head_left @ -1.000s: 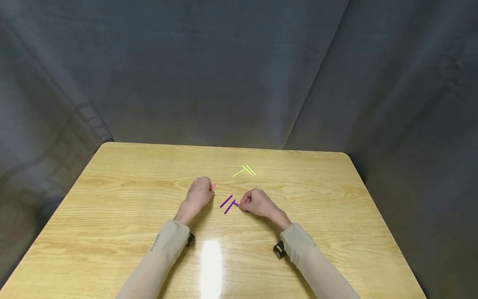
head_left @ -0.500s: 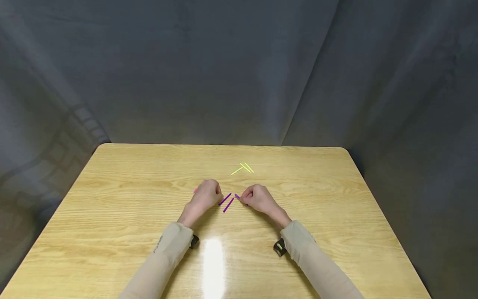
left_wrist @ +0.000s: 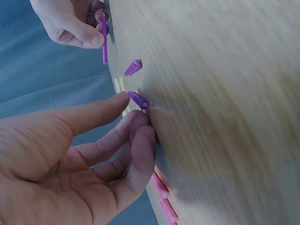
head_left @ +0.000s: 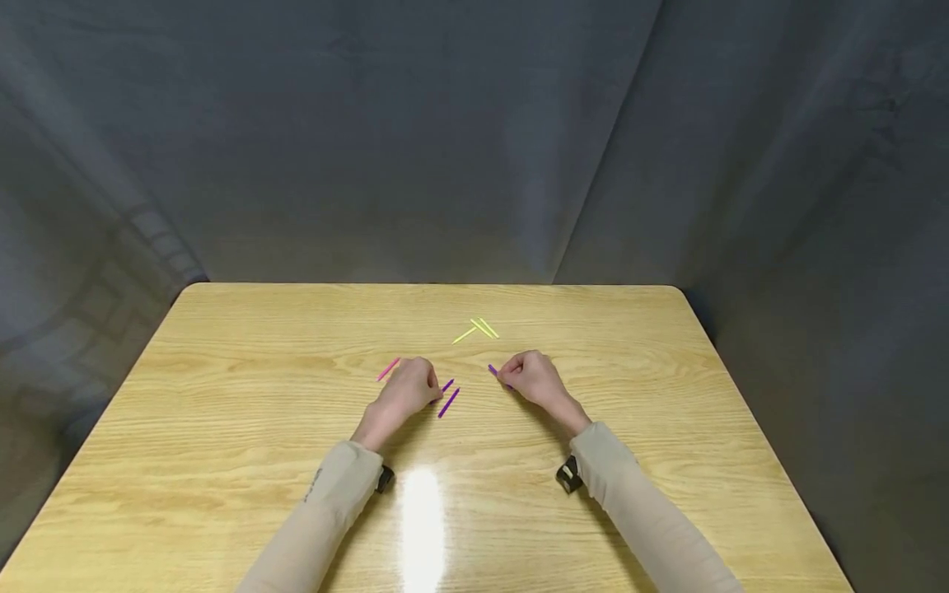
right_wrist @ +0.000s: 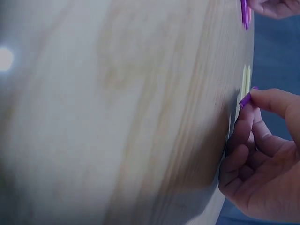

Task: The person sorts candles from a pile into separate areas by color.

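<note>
Lower centre: my left hand (head_left: 400,389) pinches a purple stick (head_left: 448,384); my right hand (head_left: 535,380) grips a second stick (head_left: 493,369) midway, likely for balance.

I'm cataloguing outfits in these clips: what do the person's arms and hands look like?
The left sleeve and right sleeve are long and pale beige; the left has a small dark marking, too small to read. A left wrist device and right wrist device, both black, show. The left hand and right hand appear bare, without gloves.
</note>
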Motion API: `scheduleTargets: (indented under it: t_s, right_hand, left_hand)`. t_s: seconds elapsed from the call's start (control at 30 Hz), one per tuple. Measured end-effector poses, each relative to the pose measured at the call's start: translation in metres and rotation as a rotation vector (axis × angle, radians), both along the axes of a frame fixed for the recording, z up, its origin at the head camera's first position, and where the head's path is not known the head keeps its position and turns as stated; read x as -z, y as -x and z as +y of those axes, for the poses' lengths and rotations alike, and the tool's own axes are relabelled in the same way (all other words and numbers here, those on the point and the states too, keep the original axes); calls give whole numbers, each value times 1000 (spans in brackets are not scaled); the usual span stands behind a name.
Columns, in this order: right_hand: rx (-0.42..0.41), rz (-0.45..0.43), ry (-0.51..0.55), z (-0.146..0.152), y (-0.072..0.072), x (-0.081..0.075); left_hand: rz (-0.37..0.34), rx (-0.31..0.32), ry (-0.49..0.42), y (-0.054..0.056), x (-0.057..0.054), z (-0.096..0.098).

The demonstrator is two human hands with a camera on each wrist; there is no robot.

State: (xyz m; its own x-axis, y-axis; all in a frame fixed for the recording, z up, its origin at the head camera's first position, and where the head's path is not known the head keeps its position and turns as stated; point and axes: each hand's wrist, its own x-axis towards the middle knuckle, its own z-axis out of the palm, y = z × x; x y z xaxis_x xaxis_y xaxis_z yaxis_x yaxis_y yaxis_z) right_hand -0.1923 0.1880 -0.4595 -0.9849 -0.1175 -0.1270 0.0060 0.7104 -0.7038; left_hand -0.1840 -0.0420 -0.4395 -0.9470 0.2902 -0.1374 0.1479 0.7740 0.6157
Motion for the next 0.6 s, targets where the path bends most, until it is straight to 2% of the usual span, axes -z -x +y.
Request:
scheduleTargets:
  t_s: [0.2, 0.43, 0.6]
  right_hand:
    - [48, 0, 5, 15, 6, 1]
    - [99, 6, 8, 25, 12, 3]
    - [89, -6, 11, 30, 14, 2]
  left_hand:
    - [-2, -2, -8, 0, 1, 1]
    - [-38, -9, -11, 0, 3, 1]
    - [-48, -17, 0, 1, 3, 1]
